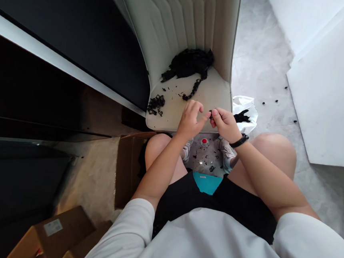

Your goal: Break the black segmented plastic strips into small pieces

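Over the front of the cream chair seat [172,122], my two hands meet. My right hand [225,125] pinches a small black piece [211,114] between thumb and fingers; its exact kind is too small to make out. My left hand [190,121] is beside it, fingers curved and apart, the thumb tip reaching to the piece. Behind them on the seat lies a heap of black, ragged material [189,63]. A black chain-like strip [192,90] trails from the heap toward my hands. At the seat's left edge sits a small pile of black ring-like bits [156,104].
A white plastic bag [253,114] with black scraps stands right of the chair. Between my feet is a clear container with a red cap [204,141], with black scraps around it. An open cardboard box [124,173] is at my left; white panels [328,90] stand at right.
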`<state>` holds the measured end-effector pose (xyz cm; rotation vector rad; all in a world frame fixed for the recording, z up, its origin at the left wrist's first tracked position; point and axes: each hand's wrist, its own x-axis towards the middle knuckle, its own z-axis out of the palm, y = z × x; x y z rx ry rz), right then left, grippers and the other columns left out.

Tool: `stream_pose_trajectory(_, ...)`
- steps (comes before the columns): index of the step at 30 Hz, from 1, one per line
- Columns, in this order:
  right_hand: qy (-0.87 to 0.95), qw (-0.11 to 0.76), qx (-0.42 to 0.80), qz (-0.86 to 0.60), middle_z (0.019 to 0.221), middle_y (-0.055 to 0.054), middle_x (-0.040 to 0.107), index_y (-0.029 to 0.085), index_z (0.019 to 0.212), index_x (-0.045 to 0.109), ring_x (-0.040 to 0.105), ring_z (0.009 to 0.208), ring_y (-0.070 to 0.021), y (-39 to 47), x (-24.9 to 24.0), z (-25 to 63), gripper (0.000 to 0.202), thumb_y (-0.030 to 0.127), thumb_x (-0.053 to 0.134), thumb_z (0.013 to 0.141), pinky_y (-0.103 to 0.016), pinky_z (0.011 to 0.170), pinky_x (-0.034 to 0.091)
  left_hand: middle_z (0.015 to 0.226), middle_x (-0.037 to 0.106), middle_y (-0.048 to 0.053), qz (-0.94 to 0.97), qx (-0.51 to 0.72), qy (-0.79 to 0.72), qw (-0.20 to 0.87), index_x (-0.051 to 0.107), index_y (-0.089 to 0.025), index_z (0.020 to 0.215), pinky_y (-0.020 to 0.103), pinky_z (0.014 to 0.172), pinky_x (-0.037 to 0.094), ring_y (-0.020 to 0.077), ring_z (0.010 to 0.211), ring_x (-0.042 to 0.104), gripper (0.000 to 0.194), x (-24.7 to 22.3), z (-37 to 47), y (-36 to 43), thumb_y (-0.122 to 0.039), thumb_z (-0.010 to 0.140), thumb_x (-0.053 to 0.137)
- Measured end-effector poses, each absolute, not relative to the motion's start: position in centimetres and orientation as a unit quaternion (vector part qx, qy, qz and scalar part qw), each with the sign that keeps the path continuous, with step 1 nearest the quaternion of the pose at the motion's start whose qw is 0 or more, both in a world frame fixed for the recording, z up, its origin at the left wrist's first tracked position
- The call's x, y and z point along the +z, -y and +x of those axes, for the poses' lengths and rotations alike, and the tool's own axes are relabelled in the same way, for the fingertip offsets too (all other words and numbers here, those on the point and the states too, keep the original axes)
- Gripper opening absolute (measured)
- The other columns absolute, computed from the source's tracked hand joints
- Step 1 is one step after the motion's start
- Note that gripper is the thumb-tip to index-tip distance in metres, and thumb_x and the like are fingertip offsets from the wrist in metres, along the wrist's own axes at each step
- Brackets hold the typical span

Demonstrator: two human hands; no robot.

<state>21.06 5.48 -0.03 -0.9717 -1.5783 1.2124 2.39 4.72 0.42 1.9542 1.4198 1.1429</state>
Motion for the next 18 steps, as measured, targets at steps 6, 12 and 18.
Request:
stream_pose_trajectory(6, 0.652, 0.440, 0.497, -0.367, 0.067, -0.001, 0.059, 0.024, 0.072, 0.056, 0.053, 0.066, -0.0169, -5.7, -0.6, 20.7, 0.075, 0.091, 0.049, 0.104, -0.035, 0.068, 0.042, 0.074, 0.060, 0.004, 0.720, 0.366, -0.485, 0.336, 0.056, -0.023, 0.076, 0.037, 0.076, 0.043, 0.0193, 0.074, 0.053, 0.068, 0.3, 2.8, -4.3, -0.078, 0.112, 0.039)
stream_pose_trajectory(12, 0.646, 0.428, 0.538, -0.330, 0.069, -0.001, 0.058, 0.023, 0.072, 0.057, 0.052, 0.068, -0.0171, -5.8, -0.4, 21.3, 0.074, 0.090, 0.053, 0.104, -0.034, 0.068, 0.042, 0.068, 0.051, -0.002, 0.672, 0.377, -0.458, 0.442, 0.057, -0.021, 0.075, 0.033, 0.066, 0.035, 0.0136, 0.066, 0.045, 0.073, 0.2, 2.2, -4.4, -0.090, 0.099, 0.057)
stream_pose_trajectory(18, 0.532, 0.470, 0.645, -0.283, 0.065, 0.002, 0.048, 0.026, 0.069, 0.046, 0.051, 0.066, -0.0186, -5.7, 0.0, 21.0, 0.075, 0.094, 0.070, 0.091, -0.036, 0.068, 0.048, 0.077, 0.054, 0.000, 0.621, 0.399, -0.408, 0.537, 0.052, -0.024, 0.081, 0.035, 0.076, 0.052, 0.0162, 0.075, 0.055, 0.071, 0.3, 1.6, -4.5, -0.091, 0.101, 0.051)
